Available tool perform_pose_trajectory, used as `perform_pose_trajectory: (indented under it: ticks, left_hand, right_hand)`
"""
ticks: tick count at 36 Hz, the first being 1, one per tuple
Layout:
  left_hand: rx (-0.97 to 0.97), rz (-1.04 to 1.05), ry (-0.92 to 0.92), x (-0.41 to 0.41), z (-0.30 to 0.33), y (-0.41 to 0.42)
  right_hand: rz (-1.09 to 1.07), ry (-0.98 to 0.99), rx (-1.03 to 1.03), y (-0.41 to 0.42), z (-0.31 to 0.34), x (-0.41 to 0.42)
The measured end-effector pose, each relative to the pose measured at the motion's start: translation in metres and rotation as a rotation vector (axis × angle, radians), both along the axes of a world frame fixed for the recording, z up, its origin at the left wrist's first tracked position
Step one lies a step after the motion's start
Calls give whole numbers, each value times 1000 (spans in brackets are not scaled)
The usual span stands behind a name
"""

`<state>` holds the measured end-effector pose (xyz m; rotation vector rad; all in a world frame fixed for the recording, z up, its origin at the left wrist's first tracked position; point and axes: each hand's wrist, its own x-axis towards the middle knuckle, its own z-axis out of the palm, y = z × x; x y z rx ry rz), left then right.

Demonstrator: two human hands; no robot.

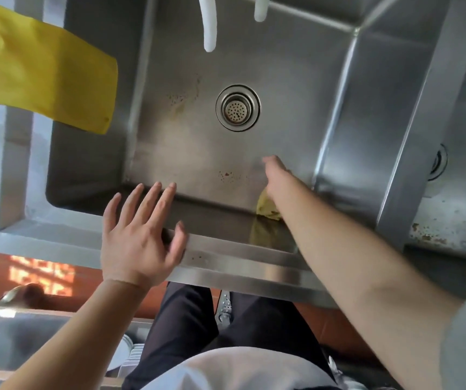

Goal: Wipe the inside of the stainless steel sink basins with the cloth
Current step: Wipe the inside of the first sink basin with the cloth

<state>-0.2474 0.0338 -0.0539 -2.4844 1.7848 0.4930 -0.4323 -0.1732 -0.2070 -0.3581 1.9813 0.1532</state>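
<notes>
A deep stainless steel sink basin (186, 153) fills the middle of the view, with a round drain strainer (237, 108) in its floor. My right hand (275, 175) reaches down inside the basin at the near right corner and presses a crumpled yellow cloth (265, 208) against the floor by the front wall. Most of that cloth is hidden under the hand and wrist. My left hand (139, 237) hovers with spread fingers over the basin's front rim (243, 263), holding nothing. Brown stains spot the basin floor.
A second flat yellow cloth (46, 71) hangs over the left rim at the upper left. Two white hose ends (209, 26) dangle over the basin's back. A second basin (462, 142) with its own drain lies to the right. Dishes show below near my legs.
</notes>
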Motion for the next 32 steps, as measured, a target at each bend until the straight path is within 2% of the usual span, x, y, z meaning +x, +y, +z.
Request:
perform_pose_trajectory:
  ticks: [2,4,6,8,11,14,18,21,28,32]
  left_hand:
    - [-34,4,8,-2,0,-2]
    - [-28,-5,4,0,1,0]
    - [-32,0,9,-1,2,1]
    - [-43,-8,7,-2,2,1]
    - [-56,0,13,-1,2,-1]
    - [-49,3,13,-1,1,-1]
    - [-45,-2,17,-1,1,-1]
    - [-46,-4,24,0,2,-2]
    - [-37,0,18,-1,2,-2]
    - [-52,8,22,-2,2,-2]
  right_hand:
    - [293,110,-40,-2,9,-13]
    - [820,258,-130,3,17,-31]
    - [1374,178,-262,8,22,-49]
    - [1803,27,-229,13,21,-66]
    - [2157,-72,-84,15,14,-79]
    - [2257,-91,-67,18,4,-75]
    - [2306,-54,-141,25,-8,-69]
    - [2243,-59,-172,28,-8,-56]
    - [2076,-55,-241,45,-11,31]
    - [2005,-64,-301,50,-13,46]
